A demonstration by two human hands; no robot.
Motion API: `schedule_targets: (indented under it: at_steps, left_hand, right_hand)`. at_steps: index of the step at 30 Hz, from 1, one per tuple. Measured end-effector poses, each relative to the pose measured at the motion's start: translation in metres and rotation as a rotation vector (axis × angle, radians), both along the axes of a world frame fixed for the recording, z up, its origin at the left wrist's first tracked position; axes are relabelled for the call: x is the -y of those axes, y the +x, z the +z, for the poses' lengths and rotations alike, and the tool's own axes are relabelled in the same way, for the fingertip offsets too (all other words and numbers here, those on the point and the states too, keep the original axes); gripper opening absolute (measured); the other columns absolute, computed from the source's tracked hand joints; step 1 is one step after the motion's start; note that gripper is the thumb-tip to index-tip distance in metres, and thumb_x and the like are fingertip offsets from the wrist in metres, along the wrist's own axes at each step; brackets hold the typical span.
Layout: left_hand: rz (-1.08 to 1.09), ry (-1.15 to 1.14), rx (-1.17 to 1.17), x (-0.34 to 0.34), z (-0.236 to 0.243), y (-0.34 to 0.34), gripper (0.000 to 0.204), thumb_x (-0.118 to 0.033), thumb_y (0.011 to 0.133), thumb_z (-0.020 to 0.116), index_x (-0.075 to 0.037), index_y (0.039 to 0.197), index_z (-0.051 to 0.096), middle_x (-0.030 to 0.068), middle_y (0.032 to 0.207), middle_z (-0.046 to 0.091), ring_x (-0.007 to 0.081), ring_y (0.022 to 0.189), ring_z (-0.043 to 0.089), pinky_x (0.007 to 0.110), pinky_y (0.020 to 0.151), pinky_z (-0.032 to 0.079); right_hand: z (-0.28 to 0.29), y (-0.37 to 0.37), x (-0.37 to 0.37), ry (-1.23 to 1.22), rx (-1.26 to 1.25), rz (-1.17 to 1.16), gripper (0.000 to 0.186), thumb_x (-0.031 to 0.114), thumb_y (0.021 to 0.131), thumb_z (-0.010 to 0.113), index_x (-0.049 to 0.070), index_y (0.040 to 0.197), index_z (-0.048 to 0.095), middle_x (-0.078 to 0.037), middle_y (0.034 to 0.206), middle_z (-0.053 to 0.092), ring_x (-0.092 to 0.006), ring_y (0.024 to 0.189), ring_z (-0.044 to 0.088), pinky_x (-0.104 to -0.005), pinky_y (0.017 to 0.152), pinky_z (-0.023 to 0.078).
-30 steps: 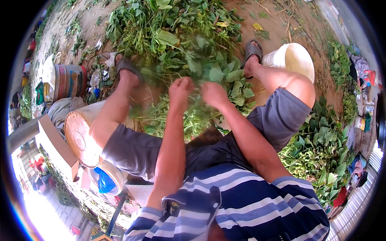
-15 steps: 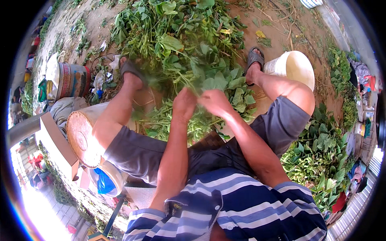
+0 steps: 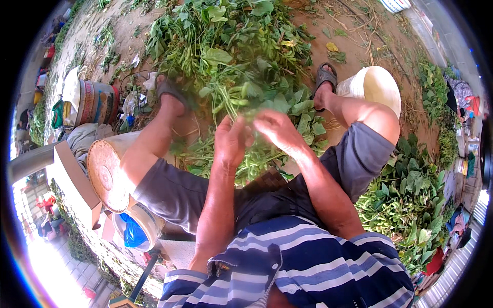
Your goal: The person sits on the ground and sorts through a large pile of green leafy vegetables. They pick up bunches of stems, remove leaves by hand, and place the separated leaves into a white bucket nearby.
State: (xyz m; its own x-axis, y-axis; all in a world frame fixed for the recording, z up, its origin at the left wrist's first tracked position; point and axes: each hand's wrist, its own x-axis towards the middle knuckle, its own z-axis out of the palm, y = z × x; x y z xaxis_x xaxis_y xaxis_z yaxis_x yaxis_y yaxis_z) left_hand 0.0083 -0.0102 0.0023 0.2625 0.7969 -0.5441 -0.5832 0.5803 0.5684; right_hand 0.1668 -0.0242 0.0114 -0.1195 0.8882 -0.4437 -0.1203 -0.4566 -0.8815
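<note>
At frame centre, the left hand [image 3: 229,141] and right hand [image 3: 277,131] both clasp a bunch of leafy green stems [image 3: 246,97] above the leaf pile [image 3: 231,41].

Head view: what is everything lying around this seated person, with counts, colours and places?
leafy stems: one bunch, green, held in both hands
leaf pile: one, green, on the ground ahead
leaf heap: one, green, at the right
bucket: one, white, beside the right foot
woven basket: one, tan, at the left knee
tub: one, white with blue bag, lower left
sandals: two, grey, on the feet
left hand: one, gripping the stems
right hand: one, blurred, on the stems
</note>
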Motion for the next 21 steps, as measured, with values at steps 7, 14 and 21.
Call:
schedule_targets:
  at_steps: [7, 14, 21]
  left_hand:
    - [-0.087, 0.021, -0.080, 0.007, -0.004, 0.000, 0.013, -0.012, 0.092, 0.064, -0.007, 0.103, 0.059, 0.0029, 0.083, 0.062, 0.0106, 0.065, 0.055, 0.022, 0.045, 0.037]
    - [-0.128, -0.049, -0.095, 0.010, -0.008, -0.004, 0.013, -0.009, 0.093, 0.061, -0.005, 0.105, 0.060, 0.0036, 0.083, 0.062, 0.0110, 0.066, 0.054, 0.020, 0.045, 0.036]
    - [-0.089, -0.105, 0.014, 0.012, -0.006, -0.001, 0.011, -0.008, 0.092, 0.061, -0.004, 0.103, 0.061, 0.0039, 0.084, 0.062, 0.0108, 0.067, 0.055, 0.020, 0.045, 0.035]
  right_hand:
    - [-0.005, -0.002, 0.002, 0.029, -0.056, 0.024, 0.011, 0.011, 0.089, 0.059, 0.001, 0.087, 0.063, 0.002, 0.073, 0.053, -0.0070, 0.067, 0.045, -0.0258, 0.059, 0.035]
    - [-0.015, 0.000, 0.005, 0.019, -0.032, 0.063, 0.010, 0.009, 0.086, 0.056, 0.002, 0.082, 0.063, 0.003, 0.067, 0.053, -0.0078, 0.063, 0.045, -0.0262, 0.057, 0.035]
    - [-0.031, -0.007, 0.005, -0.112, -0.267, -0.079, 0.009, 0.011, 0.081, 0.056, 0.006, 0.075, 0.059, 0.003, 0.059, 0.048, -0.0074, 0.055, 0.042, -0.0269, 0.049, 0.031]
